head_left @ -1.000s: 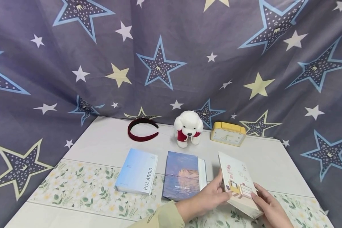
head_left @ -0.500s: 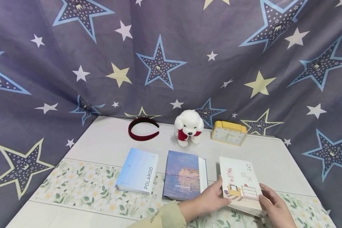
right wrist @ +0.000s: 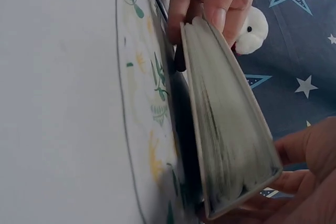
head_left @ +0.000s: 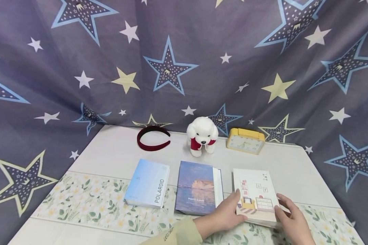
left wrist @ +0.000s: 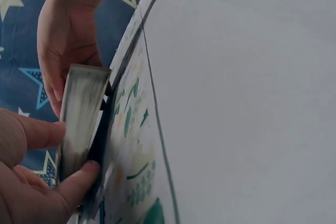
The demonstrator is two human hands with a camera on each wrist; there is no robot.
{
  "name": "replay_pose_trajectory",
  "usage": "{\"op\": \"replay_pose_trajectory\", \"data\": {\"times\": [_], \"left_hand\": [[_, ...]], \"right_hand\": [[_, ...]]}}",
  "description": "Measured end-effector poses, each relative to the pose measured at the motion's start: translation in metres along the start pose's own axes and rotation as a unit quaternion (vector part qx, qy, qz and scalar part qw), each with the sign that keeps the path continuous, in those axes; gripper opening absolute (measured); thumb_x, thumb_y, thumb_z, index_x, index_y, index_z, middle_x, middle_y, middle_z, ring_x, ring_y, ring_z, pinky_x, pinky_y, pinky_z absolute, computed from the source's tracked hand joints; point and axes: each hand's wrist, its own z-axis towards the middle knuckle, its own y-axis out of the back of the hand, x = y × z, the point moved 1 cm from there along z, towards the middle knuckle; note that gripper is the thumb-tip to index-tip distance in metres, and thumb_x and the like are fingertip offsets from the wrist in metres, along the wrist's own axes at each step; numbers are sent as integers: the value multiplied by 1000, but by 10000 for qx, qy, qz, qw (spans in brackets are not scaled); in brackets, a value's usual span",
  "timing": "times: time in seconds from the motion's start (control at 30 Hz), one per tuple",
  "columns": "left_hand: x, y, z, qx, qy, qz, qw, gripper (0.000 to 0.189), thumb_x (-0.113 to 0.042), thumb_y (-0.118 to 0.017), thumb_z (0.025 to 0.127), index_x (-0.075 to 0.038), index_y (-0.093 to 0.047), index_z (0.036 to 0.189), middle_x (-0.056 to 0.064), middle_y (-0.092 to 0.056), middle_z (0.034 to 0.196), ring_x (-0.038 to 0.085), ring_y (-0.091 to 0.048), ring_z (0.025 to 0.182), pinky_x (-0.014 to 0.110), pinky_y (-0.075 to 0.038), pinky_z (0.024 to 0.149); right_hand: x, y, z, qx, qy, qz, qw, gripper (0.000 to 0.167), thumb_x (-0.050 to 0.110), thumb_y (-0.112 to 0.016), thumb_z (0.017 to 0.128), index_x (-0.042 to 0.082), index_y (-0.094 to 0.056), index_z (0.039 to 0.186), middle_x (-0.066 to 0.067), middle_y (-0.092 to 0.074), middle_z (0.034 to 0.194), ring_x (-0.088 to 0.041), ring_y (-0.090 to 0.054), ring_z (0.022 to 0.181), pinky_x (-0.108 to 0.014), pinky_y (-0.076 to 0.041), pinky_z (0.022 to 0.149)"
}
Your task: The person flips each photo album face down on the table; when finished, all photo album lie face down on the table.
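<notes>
A thick white photo album (head_left: pixel 254 190), its cover printed with a furnished room, is between my two hands at the right of the head view. My left hand (head_left: pixel 225 215) grips its left edge near the bottom corner. On the opposite side my right hand (head_left: pixel 294 221) holds the right edge, thumb by the cover and fingers along the side. The album's page block (left wrist: pixel 84 116) faces the left wrist camera. Its pages (right wrist: pixel 231 129) also show in the right wrist view, with a dark gap beneath the album. Fingertips under it are partly hidden.
A blue sunset-cover photo album (head_left: pixel 194 190) lies just left of the left hand, then a pale blue POLAROID album (head_left: pixel 148 183). Behind stand a dark red headband (head_left: pixel 153 148), a white toy dog (head_left: pixel 202 136) and a yellow clock (head_left: pixel 246 141). A starry curtain (head_left: pixel 171 102) hangs behind the table.
The white photo album has turned from a slanted, tilted pose to a flatter, squarer one, its cover facing up more. Both hands have kept hold of it; the other things stay put.
</notes>
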Motion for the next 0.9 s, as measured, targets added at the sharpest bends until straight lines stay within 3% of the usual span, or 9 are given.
{"op": "replay_pose_trajectory", "data": {"times": [0.1, 0.2, 0.23, 0.33, 0.47, 0.67, 0.9], "left_hand": [[-4, 0, 1, -111, 79, 526, 9985, 82, -26, -74, 85, -4, -32, 152, 18, -33, 154, 29, -38, 138, 34, -35, 110], [-8, 0, 0, -114, 174, 710, 9973, 80, -26, -75, 84, -8, -36, 151, 21, -33, 153, 32, -40, 137, 36, -37, 109], [-9, 0, 0, -106, 186, 720, 9972, 79, -26, -75, 84, -9, -36, 151, 21, -32, 153, 32, -39, 137, 36, -37, 109], [-9, 0, -2, -40, 286, 713, 9970, 78, -26, -75, 84, -12, -37, 151, 23, -29, 154, 35, -38, 137, 39, -39, 108], [-9, 0, -4, 272, 338, 452, 9980, 79, -26, -75, 83, -15, -37, 151, 27, -18, 156, 42, -35, 137, 45, -45, 101], [-11, 1, -10, 632, 511, 113, 9966, 81, -28, -75, 81, -9, -37, 150, 30, -2, 158, 46, -36, 135, 45, -51, 93], [-16, 6, -18, 600, 469, 653, 9950, 74, -37, -71, 85, -8, -43, 147, 26, -12, 158, 40, -34, 138, 45, -49, 96]], "right_hand": [[-2, 0, 3, 9, 43, -132, 9999, 55, 19, -36, 105, -4, -19, 152, -34, -26, 148, -55, -36, 129, -57, -44, 98], [-14, -4, 10, -26, 96, -226, 9997, 53, 19, -32, 106, -3, -19, 152, -32, -28, 148, -53, -38, 129, -57, -43, 98], [-22, -5, 15, -31, 119, -238, 9996, 54, 22, -30, 106, -2, -19, 153, -32, -28, 149, -53, -38, 130, -57, -42, 99], [-18, -6, 12, -28, 96, -266, 9996, 53, 22, -29, 106, -2, -20, 152, -31, -28, 150, -52, -37, 131, -56, -44, 98], [5, -3, -2, 160, -28, -158, 9997, 56, 23, -33, 105, -4, -19, 152, -33, -25, 149, -55, -32, 132, -56, -44, 97], [8, -5, -5, 226, -126, 24, 9997, 62, 29, -39, 104, -4, -17, 152, -34, -23, 149, -54, -28, 134, -55, -42, 101], [19, -8, -11, 154, 233, -104, 9996, 66, 33, -42, 104, -4, -19, 152, -32, -19, 154, -55, -21, 137, -60, -31, 107]]}}
